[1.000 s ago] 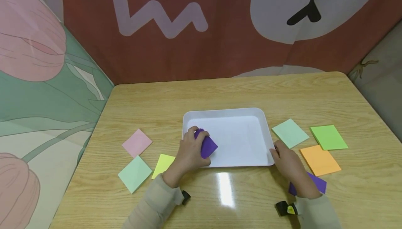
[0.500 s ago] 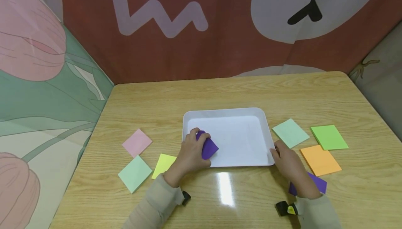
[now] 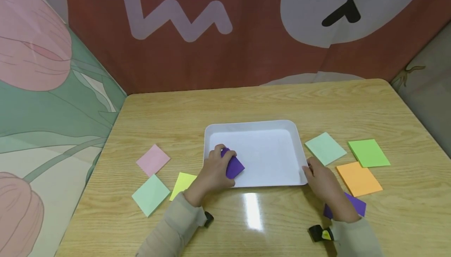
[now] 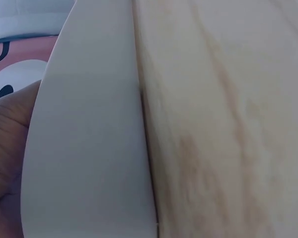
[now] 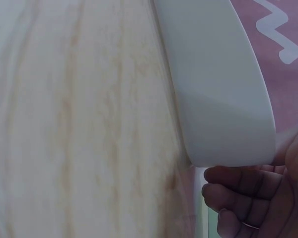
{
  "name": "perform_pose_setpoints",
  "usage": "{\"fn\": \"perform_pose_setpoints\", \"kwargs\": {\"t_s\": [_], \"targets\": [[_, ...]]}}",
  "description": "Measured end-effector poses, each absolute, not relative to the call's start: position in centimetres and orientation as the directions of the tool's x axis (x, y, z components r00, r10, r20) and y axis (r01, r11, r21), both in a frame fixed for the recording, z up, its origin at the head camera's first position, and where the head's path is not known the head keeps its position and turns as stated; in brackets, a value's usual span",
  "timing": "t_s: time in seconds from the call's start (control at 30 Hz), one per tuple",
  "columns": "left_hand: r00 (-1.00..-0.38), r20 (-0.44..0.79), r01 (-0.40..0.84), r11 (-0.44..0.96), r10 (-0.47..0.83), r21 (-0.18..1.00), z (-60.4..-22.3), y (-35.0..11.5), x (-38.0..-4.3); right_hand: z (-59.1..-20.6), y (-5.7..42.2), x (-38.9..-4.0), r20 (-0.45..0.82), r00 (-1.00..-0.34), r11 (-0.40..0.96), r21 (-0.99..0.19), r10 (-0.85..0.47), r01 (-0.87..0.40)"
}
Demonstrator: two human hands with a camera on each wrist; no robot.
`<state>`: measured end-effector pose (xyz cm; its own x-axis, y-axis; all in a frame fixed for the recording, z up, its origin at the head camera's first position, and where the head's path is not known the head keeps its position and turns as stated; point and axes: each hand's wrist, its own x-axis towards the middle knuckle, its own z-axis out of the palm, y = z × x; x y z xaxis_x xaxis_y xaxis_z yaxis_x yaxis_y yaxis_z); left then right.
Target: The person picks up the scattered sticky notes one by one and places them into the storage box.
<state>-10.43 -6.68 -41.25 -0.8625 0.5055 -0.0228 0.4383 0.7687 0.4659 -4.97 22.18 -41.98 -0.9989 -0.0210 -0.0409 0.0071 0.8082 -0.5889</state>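
Purple square (image 3: 235, 168) — held over a white tray (image 3: 271, 151), left side.

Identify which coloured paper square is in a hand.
The purple paper square gripped by the left hand at the white rectangular tray; the others, including the second purple one beneath the right forearm, lie on the wood-grain table.

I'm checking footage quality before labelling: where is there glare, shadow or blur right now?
Head view: a bright glare streak on the table, just below the tray; left wrist view: soft, blurry wood grain; right wrist view: blurry grain too, with the tray's side darker toward its lower end.
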Motion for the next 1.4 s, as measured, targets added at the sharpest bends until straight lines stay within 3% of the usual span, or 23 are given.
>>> {"fn": "perform_pose_setpoints", "kwargs": {"t_s": [0.67,1.4], "targets": [[-0.825,-0.159,0.463,0.81,0.542,0.36,-41.73,-6.61,-11.36,-42.0,22.13,-5.05,-0.044,-0.999,0.811,-0.586,-0.019,0.01],[-0.817,-0.217,0.463,0.833,0.534,0.303,-41.79,-6.45,-11.32,-41.85,22.12,-4.91,-0.062,-0.998,0.807,-0.59,-0.014,0.025]]}}
